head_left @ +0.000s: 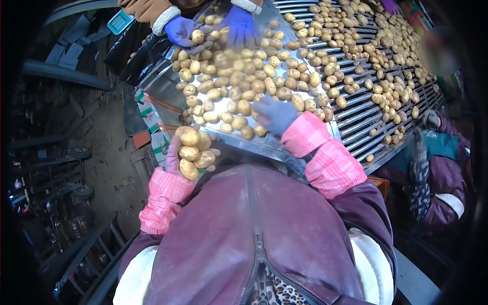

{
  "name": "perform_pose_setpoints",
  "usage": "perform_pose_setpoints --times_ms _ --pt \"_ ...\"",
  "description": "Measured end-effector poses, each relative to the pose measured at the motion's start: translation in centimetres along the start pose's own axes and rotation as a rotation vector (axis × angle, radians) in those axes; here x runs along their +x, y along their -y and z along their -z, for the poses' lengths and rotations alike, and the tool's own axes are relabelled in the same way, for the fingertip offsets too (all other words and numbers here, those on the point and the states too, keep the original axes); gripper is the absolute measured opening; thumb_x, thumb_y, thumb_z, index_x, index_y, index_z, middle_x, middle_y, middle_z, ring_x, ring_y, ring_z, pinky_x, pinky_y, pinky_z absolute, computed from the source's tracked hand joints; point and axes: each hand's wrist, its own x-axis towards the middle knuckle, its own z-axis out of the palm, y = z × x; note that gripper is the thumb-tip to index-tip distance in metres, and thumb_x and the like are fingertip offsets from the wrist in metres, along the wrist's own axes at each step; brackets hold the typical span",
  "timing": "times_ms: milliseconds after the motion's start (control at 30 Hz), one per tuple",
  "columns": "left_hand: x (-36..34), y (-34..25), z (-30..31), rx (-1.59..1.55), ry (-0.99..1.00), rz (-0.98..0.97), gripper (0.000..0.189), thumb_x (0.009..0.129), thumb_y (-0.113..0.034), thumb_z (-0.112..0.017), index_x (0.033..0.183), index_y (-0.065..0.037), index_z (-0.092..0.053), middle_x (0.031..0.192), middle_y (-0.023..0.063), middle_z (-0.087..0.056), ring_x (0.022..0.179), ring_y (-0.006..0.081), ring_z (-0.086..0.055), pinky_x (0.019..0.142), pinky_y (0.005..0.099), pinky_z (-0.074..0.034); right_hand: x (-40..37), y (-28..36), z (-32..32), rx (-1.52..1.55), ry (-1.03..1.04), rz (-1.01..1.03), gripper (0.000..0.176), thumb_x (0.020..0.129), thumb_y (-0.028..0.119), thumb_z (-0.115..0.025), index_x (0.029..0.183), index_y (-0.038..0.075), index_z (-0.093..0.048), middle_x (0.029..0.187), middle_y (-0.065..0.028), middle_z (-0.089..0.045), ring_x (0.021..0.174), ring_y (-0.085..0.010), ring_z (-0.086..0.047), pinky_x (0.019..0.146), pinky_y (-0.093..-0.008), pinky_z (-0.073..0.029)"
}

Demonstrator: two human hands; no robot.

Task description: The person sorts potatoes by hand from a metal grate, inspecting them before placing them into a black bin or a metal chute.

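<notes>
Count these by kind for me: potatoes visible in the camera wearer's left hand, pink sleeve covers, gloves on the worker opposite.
Potatoes in the left hand: 5
Pink sleeve covers: 2
Blue-purple gloves opposite: 2
Total: 9

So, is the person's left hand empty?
No, the left hand is holding a cluster of potatoes.
</notes>
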Motion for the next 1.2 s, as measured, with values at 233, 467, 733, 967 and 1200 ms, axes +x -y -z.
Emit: perform_pose_setpoints --times_ms 233,467,733,967,1200 --pt "1.0 -1.2 0.3 -0.027 0.047 0.033 0.070 0.093 -0.062 -0.044 0.144 -0.014 -0.039 0.135 0.0251 -0.052 0.105 0.0494 -0.061 0.066 0.0559 -0.058 1.8 -1.4 -1.6 0.210 0.148 -0.121 0.035 0.088 0.026 -0.061 0.120 0.015 -0.060 0.102 -0.0105 -0.066 0.080 -0.0295 -0.066 0.069 -0.0420 -0.054" --pt "4.4 -2.5 -0.6 -0.016 0.267 0.134 0.071 0.092 -0.061 -0.048 0.143 -0.013 -0.040 0.132 0.0242 -0.054 0.104 0.0506 -0.061 0.065 0.0544 -0.058 -2.7 1.0 3.2 1.315 -0.337 -0.446 0.036 0.098 0.026 -0.047 0.125 0.005 -0.056 0.090 -0.0094 -0.065 0.069 -0.0151 -0.062 0.052 -0.0246 -0.045" --pt "9.4 0.5 -6.7 0.086 0.603 0.506 0.070 0.092 -0.060 -0.049 0.142 -0.013 -0.039 0.134 0.0241 -0.051 0.105 0.0462 -0.061 0.068 0.0523 -0.059 -11.3 7.0 5.5 1.841 -0.633 -0.736 0.047 0.095 0.053 -0.051 0.113 0.012 -0.064 0.088 -0.0059 -0.068 0.068 -0.0137 -0.062 0.052 -0.0250 -0.046" --pt "7.9 6.0 -14.7 0.398 0.610 0.905 0.048 0.099 -0.053 -0.043 0.121 -0.012 -0.051 0.117 0.0163 -0.059 0.096 0.0382 -0.064 0.076 0.0486 -0.056 -19.6 7.5 2.9 1.767 -0.756 -0.721 0.039 0.092 0.048 -0.058 0.101 0.010 -0.061 0.086 -0.0035 -0.060 0.072 -0.0116 -0.055 0.059 -0.0256 -0.045" --pt "0.9 17.7 -25.0 0.646 0.580 1.410 0.039 0.097 -0.048 -0.047 0.113 -0.013 -0.052 0.090 0.0066 -0.054 0.071 0.0252 -0.057 0.060 0.0388 -0.053 -34.9 14.6 5.5 1.842 -1.094 -0.972 0.035 0.090 0.047 -0.061 0.094 0.012 -0.062 0.087 0.0014 -0.057 0.080 -0.0119 -0.055 0.068 -0.0273 -0.045"
